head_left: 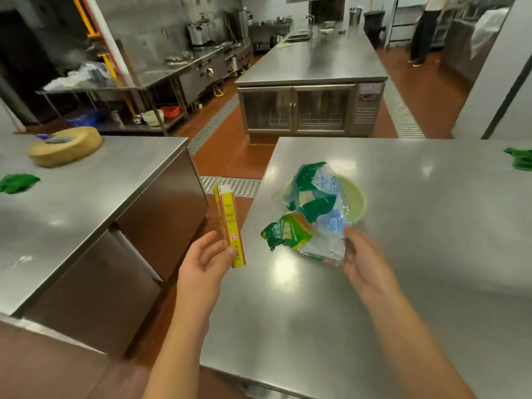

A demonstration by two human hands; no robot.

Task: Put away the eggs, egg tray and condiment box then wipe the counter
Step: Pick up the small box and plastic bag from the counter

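My left hand point(205, 254) holds a tall yellow and red condiment box point(230, 226) upright, pinched at its lower end, over the gap beside the steel counter point(417, 240). My right hand point(364, 259) grips the edge of a crumpled clear plastic bag with green and blue print point(311, 211), which hangs just above the counter. Behind the bag a pale green bowl point(355, 201) sits on the counter, partly hidden. A green cloth point(519, 158) lies at the counter's far right edge. No eggs or egg tray show.
A second steel counter point(86, 197) stands to the left with a round wooden chopping block point(66, 146) and another green cloth point(17, 182). A glass-door under-counter fridge point(296, 110) stands ahead across the red floor. A person point(426, 30) stands far back right.
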